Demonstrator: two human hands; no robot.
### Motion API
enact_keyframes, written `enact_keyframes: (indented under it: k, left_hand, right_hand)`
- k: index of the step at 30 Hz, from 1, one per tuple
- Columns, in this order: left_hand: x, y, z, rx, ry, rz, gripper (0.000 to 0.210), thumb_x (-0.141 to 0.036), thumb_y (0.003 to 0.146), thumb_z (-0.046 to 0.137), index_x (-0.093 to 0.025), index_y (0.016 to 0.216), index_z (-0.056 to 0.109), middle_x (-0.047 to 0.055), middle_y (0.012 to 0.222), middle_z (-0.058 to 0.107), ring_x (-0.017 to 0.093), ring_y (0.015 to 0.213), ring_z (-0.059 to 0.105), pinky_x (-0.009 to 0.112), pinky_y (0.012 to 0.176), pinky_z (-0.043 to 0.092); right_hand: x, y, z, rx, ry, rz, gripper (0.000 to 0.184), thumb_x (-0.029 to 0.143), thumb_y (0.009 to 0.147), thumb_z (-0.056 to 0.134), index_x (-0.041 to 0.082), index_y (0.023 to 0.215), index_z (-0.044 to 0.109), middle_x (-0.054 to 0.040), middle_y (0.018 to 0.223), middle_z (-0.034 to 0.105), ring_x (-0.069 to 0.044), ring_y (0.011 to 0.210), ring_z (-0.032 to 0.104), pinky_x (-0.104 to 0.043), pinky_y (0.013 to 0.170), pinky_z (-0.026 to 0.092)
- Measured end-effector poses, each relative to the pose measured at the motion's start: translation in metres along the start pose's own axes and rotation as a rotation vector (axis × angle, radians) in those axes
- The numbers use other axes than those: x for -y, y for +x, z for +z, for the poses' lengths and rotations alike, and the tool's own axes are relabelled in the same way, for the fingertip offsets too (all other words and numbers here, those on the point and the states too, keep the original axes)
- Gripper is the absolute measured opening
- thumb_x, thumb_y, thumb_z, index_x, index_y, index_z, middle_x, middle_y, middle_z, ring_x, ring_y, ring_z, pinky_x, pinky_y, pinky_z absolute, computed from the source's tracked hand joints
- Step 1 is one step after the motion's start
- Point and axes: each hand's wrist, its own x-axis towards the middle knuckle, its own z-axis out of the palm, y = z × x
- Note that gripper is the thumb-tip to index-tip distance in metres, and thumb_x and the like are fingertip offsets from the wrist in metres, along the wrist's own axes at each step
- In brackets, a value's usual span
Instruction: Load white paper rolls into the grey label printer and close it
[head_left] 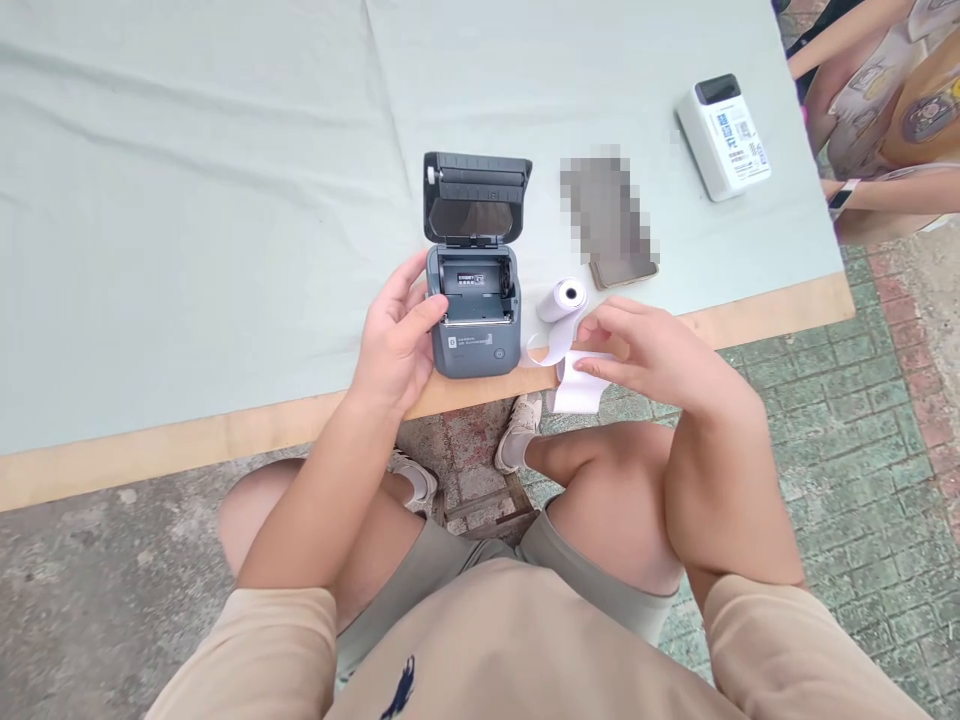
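A dark grey label printer (476,340) stands near the table's front edge with its lid (477,195) raised. Its paper bay shows no roll inside. My left hand (401,335) grips the printer's left side, thumb on the front rim of the bay. Just right of the printer lies a white paper roll (562,300), its end unwound. The loose paper strip (581,388) curls over the table edge. My right hand (637,350) is at this strip, thumb against the paper and fingers curved, partly hiding it.
A phone (626,272), mostly blurred out, lies behind the roll. Farther right is a white power bank (726,140) with a dark display end. A pale cloth (225,200) covers the table, leaving a wooden edge (780,305). Another person's arm (892,195) shows at the right.
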Motion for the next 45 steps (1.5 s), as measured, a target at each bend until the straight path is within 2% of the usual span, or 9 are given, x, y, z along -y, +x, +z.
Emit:
enact_keyframes:
  k: [7, 15, 19, 22, 25, 28, 32, 38, 45]
  left_hand:
    - [0.000, 0.000, 0.000, 0.013, -0.001, 0.010, 0.042, -0.030, 0.080, 0.063, -0.028, 0.121, 0.052, 0.003, 0.133, 0.059, 0.027, 0.127, 0.053, 0.039, 0.099, 0.055]
    - [-0.001, 0.000, 0.001, -0.002, -0.018, 0.000, 0.042, -0.029, 0.079, 0.064, -0.028, 0.119, 0.054, 0.002, 0.133, 0.059, 0.025, 0.124, 0.056, 0.036, 0.098, 0.056]
    - [-0.002, 0.000, 0.001, -0.003, -0.019, -0.002, 0.042, -0.029, 0.078, 0.064, -0.028, 0.119, 0.054, 0.001, 0.132, 0.060, 0.025, 0.125, 0.055, 0.035, 0.098, 0.056]
    - [-0.002, 0.001, 0.001, -0.003, -0.017, 0.004, 0.043, -0.029, 0.078, 0.064, -0.027, 0.120, 0.053, 0.002, 0.134, 0.058, 0.026, 0.126, 0.054, 0.036, 0.100, 0.056]
    - [-0.001, 0.001, 0.001, -0.005, -0.007, 0.008, 0.043, -0.030, 0.078, 0.065, -0.026, 0.120, 0.053, 0.003, 0.134, 0.058, 0.026, 0.126, 0.054, 0.039, 0.103, 0.053]
    - [-0.001, 0.001, 0.001, -0.008, -0.005, 0.009, 0.044, -0.030, 0.078, 0.065, -0.026, 0.120, 0.053, 0.004, 0.133, 0.059, 0.027, 0.125, 0.055, 0.039, 0.104, 0.053]
    - [-0.001, 0.001, 0.001, -0.012, -0.011, 0.005, 0.043, -0.029, 0.078, 0.065, -0.026, 0.120, 0.054, 0.004, 0.131, 0.060, 0.026, 0.125, 0.055, 0.039, 0.103, 0.054]
    - [-0.002, 0.000, 0.001, -0.027, -0.008, 0.001, 0.042, -0.026, 0.079, 0.063, -0.027, 0.120, 0.054, 0.004, 0.132, 0.060, 0.025, 0.123, 0.057, 0.035, 0.098, 0.057]
    - [-0.001, -0.001, 0.001, -0.022, -0.027, 0.002, 0.045, -0.028, 0.079, 0.064, -0.026, 0.122, 0.053, 0.004, 0.132, 0.059, 0.025, 0.123, 0.057, 0.032, 0.094, 0.058]
  right_hand:
    - [0.004, -0.001, 0.002, 0.135, 0.010, 0.026, 0.017, 0.032, 0.074, 0.060, 0.021, 0.087, 0.054, -0.0017, 0.087, 0.059, -0.015, 0.079, 0.052, -0.026, 0.065, 0.038]
    - [0.008, -0.003, 0.006, 0.053, 0.157, 0.028, 0.012, 0.026, 0.066, 0.062, 0.019, 0.073, 0.055, -0.0003, 0.070, 0.055, -0.011, 0.062, 0.043, -0.025, 0.057, 0.029]
    - [-0.003, 0.000, 0.000, -0.147, 0.432, 0.019, 0.029, 0.045, 0.073, 0.059, 0.023, 0.092, 0.056, -0.0020, 0.080, 0.058, -0.013, 0.068, 0.049, -0.028, 0.060, 0.038]
    - [-0.015, 0.007, -0.004, -0.384, 0.633, 0.055, 0.046, 0.060, 0.078, 0.039, 0.026, 0.109, 0.044, -0.0064, 0.099, 0.056, -0.018, 0.079, 0.053, -0.031, 0.060, 0.041]
    - [-0.022, 0.013, -0.010, -0.534, 0.919, 0.136, 0.051, 0.059, 0.079, 0.028, 0.029, 0.119, 0.037, -0.0080, 0.121, 0.049, -0.022, 0.100, 0.053, -0.036, 0.066, 0.045]
    - [-0.027, 0.014, -0.016, -0.564, 1.097, 0.188, 0.049, 0.053, 0.078, 0.033, 0.031, 0.122, 0.037, -0.0046, 0.136, 0.040, -0.025, 0.119, 0.046, -0.040, 0.075, 0.048]
    - [-0.036, 0.013, -0.017, -0.572, 1.069, 0.143, 0.052, 0.051, 0.074, 0.039, 0.033, 0.123, 0.039, -0.0006, 0.140, 0.036, -0.027, 0.131, 0.036, -0.044, 0.084, 0.048]
    - [-0.041, 0.017, -0.012, -0.775, 0.965, 0.105, 0.050, 0.052, 0.078, 0.047, 0.038, 0.125, 0.040, -0.0005, 0.135, 0.043, -0.025, 0.134, 0.033, -0.048, 0.094, 0.048]
    - [-0.014, 0.022, -0.009, -0.698, 0.956, 0.046, 0.044, 0.065, 0.081, 0.039, 0.044, 0.120, 0.038, 0.0058, 0.142, 0.036, -0.022, 0.138, 0.032, -0.046, 0.091, 0.051]
